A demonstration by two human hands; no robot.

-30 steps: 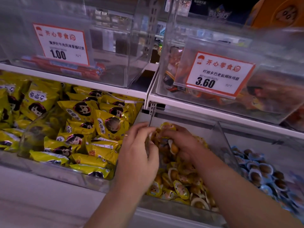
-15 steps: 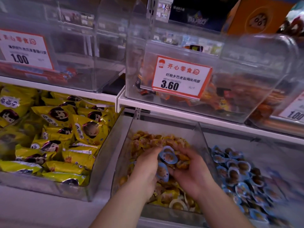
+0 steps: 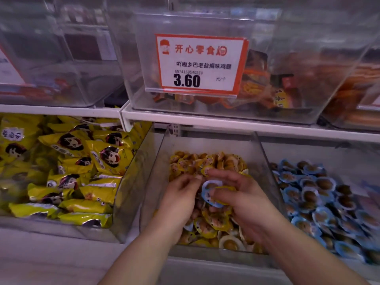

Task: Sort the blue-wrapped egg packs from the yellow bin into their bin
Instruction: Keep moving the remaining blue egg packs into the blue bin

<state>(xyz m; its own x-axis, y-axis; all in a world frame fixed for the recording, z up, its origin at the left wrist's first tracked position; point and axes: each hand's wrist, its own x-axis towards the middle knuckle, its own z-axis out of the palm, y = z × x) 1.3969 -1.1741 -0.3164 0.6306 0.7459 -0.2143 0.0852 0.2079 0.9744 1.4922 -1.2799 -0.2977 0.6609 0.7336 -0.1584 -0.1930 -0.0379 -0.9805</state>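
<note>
Low in the middle of the frame, both hands are down in the yellow bin (image 3: 207,140), the clear box heaped with yellow-wrapped egg packs (image 3: 207,163). The right hand (image 3: 244,204) pinches a blue-wrapped egg pack (image 3: 211,187) between thumb and fingers, with what looks like a second blue one just beneath it against the palm. The left hand (image 3: 181,198) lies beside it with fingers curled toward the same pack; whether it actually grips anything cannot be told. The blue bin (image 3: 308,149), at the lower right of the frame and next door across a clear divider (image 3: 265,161), is already full of matching packs. The step in hand looks like lifting the strays out. To do it well, the pinch should sit on the wrapper's rim, since the film is probably slippery, and a yellow pack touching the fingers should be shaken free before the hand crosses the divider. Lifting clear of the wall avoids snagging it.
</note>
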